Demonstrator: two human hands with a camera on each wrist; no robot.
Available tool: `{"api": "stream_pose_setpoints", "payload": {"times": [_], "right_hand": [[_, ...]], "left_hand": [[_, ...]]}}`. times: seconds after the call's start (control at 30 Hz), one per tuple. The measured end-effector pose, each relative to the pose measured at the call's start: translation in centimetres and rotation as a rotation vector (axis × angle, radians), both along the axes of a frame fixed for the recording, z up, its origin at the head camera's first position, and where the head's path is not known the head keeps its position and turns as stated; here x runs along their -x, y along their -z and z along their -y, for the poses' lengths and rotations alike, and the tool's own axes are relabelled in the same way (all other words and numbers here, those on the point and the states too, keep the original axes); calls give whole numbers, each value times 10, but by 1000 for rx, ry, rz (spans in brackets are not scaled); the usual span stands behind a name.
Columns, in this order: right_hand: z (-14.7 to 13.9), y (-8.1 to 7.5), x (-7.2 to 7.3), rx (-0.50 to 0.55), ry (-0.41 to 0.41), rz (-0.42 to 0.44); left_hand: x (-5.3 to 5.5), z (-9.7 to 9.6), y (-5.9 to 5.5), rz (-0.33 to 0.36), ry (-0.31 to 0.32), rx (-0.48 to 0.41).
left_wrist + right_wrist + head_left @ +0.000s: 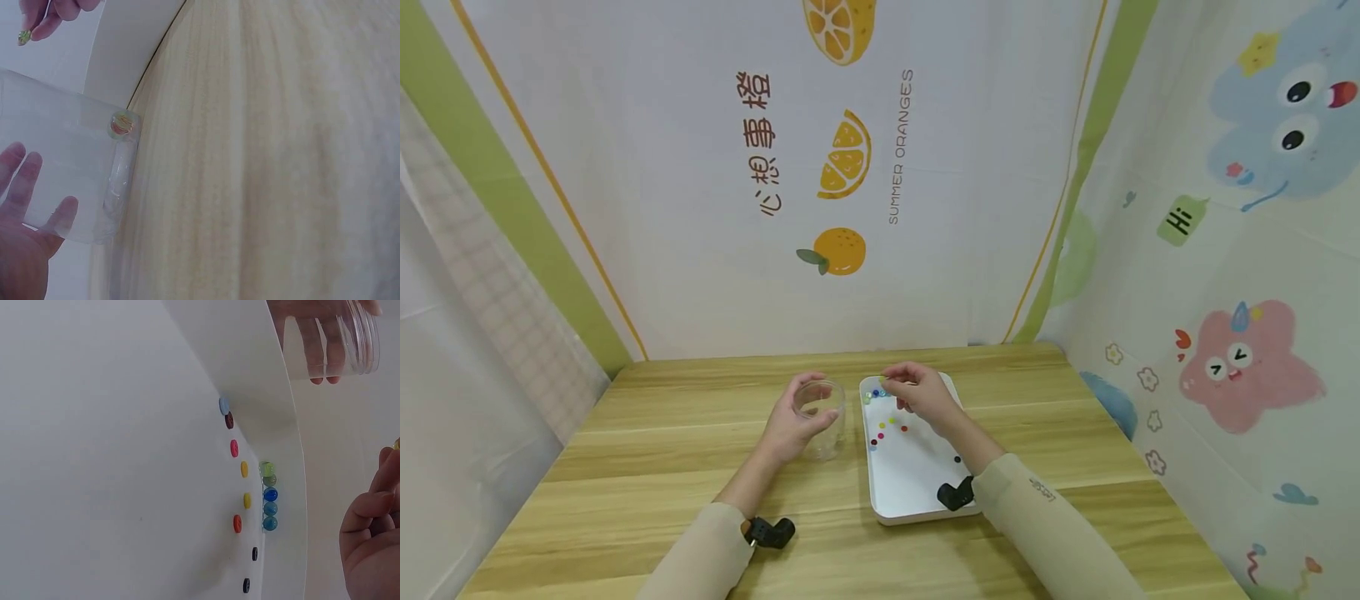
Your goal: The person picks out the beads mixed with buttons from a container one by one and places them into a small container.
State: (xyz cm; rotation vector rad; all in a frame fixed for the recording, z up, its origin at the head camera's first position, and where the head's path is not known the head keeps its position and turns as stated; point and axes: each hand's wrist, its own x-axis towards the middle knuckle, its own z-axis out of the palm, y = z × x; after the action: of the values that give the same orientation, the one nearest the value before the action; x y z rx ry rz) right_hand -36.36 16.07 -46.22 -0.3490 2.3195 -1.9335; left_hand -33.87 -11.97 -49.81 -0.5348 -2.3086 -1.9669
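My left hand [786, 429] grips a clear plastic cup [825, 442] beside the tray, fingers and thumb around its upper part. Inside it, at the bottom, lies a marble [121, 124] with orange and green swirls. Over the far end of the white tray [917, 504], my right hand [925, 400] pinches a yellow-green marble [24, 37] between thumb and fingertips. Several marbles, among them a dark blue marble [270, 494], line up against the tray wall. Buttons are scattered near them, including a red button [237, 524], a pink button [234, 448] and a black button [246, 585].
The tray stands on a wooden table [647, 467], just right of the cup. A printed curtain [700, 275] hangs behind the table, and another printed sheet [1150, 333] on the right. Small black cameras [771, 533] are strapped at both wrists.
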Motion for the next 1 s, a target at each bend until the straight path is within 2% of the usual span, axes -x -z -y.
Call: {"api": "stream_pose_setpoints", "payload": {"times": [1.0], "right_hand": [[34,-23,-1,-2,-106,-78]], "left_hand": [[3,0,1,-5,1,10]]}}
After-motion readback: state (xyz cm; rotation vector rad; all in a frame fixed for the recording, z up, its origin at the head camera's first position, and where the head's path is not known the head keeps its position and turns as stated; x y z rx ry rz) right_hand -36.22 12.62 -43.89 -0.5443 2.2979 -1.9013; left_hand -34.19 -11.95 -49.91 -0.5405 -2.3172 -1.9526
